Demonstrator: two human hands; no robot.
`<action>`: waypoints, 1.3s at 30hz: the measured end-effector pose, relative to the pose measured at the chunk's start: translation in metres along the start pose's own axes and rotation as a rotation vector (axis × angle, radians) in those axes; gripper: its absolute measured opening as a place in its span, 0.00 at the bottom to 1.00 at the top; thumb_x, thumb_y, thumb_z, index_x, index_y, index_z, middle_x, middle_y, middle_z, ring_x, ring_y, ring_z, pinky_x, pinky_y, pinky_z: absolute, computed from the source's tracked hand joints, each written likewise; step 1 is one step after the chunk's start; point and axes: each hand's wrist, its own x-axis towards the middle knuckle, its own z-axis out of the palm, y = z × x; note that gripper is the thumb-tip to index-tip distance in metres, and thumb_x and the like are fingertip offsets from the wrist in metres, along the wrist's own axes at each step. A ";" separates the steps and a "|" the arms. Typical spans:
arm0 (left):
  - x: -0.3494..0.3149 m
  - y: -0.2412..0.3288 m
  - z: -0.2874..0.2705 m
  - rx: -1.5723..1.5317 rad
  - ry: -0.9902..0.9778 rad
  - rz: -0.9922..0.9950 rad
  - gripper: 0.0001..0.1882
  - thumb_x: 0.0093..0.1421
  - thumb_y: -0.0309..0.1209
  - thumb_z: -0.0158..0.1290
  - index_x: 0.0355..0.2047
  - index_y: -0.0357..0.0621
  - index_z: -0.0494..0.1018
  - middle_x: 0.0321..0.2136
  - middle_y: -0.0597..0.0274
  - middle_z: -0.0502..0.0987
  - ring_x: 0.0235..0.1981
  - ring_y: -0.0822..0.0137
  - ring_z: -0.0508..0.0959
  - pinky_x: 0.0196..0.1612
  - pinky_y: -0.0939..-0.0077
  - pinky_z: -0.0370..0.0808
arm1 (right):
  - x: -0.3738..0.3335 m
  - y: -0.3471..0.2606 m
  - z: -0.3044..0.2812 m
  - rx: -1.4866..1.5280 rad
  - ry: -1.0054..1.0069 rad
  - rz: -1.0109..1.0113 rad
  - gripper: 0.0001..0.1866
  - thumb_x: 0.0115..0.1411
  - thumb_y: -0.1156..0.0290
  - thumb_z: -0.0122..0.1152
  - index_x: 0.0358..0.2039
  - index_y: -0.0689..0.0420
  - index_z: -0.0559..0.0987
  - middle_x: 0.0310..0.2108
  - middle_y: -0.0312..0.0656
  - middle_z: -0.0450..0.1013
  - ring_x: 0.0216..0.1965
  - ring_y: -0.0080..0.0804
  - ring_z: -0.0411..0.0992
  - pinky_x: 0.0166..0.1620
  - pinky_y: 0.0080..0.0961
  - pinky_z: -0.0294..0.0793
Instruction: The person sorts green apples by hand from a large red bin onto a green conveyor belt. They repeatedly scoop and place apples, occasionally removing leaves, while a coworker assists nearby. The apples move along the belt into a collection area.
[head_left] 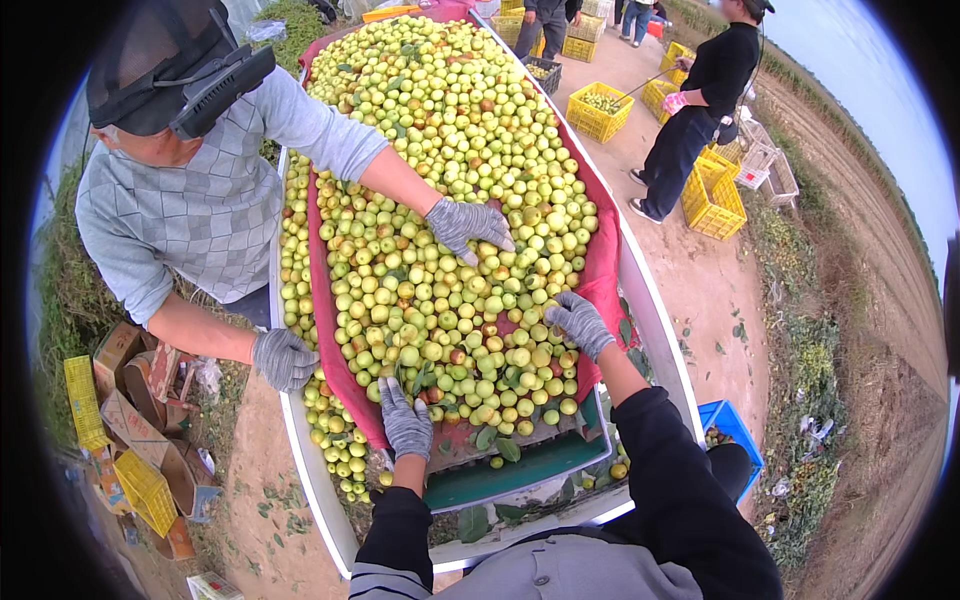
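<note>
A big heap of small round green-yellow fruits, which look like jujubes (450,180), some with brown-red patches, fills a sloping bed lined with red cloth (345,375). My left hand (405,422), in a grey knit glove, lies at the heap's near left edge with fingers stretched out against the fruit. On the near right edge, my gloved right hand (580,325) rests with its fingers apart over the fruit, beside the cloth. Neither hand shows a fruit held. A green-edged chute (525,470) with a few leaves and one loose fruit lies below my hands.
Across on the left, a co-worker's gloved hand (468,228) reaches onto the heap; their other hand (285,360) is at the white rim (325,515). A blue crate (735,440) stands at right. Yellow crates (715,200) and another person are beyond; cardboard boxes (140,420) lie left.
</note>
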 end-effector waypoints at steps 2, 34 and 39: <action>0.027 -0.004 0.005 -0.021 -0.089 -0.166 0.38 0.60 0.34 0.54 0.67 0.42 0.53 0.66 0.34 0.50 0.58 0.39 0.69 0.58 0.57 0.70 | -0.061 0.051 -0.067 0.737 0.087 -0.136 0.17 0.57 0.58 0.62 0.37 0.58 0.75 0.26 0.40 0.74 0.21 0.21 0.70 0.18 0.16 0.64; -0.068 -0.020 -0.104 -0.945 -0.741 -0.156 0.13 0.68 0.33 0.50 0.46 0.36 0.73 0.24 0.66 0.76 0.23 0.75 0.76 0.29 0.80 0.74 | -0.209 0.053 0.040 -0.560 0.031 -0.624 0.31 0.51 0.72 0.64 0.58 0.53 0.72 0.58 0.49 0.67 0.57 0.49 0.67 0.60 0.38 0.68; -0.188 -0.065 -0.160 -0.034 -1.440 0.052 0.19 0.63 0.42 0.54 0.50 0.46 0.75 0.33 0.53 0.80 0.37 0.54 0.80 0.41 0.65 0.77 | -0.165 0.045 0.068 -0.650 -0.040 -0.450 0.38 0.51 0.65 0.67 0.64 0.48 0.66 0.63 0.50 0.61 0.63 0.50 0.61 0.64 0.38 0.64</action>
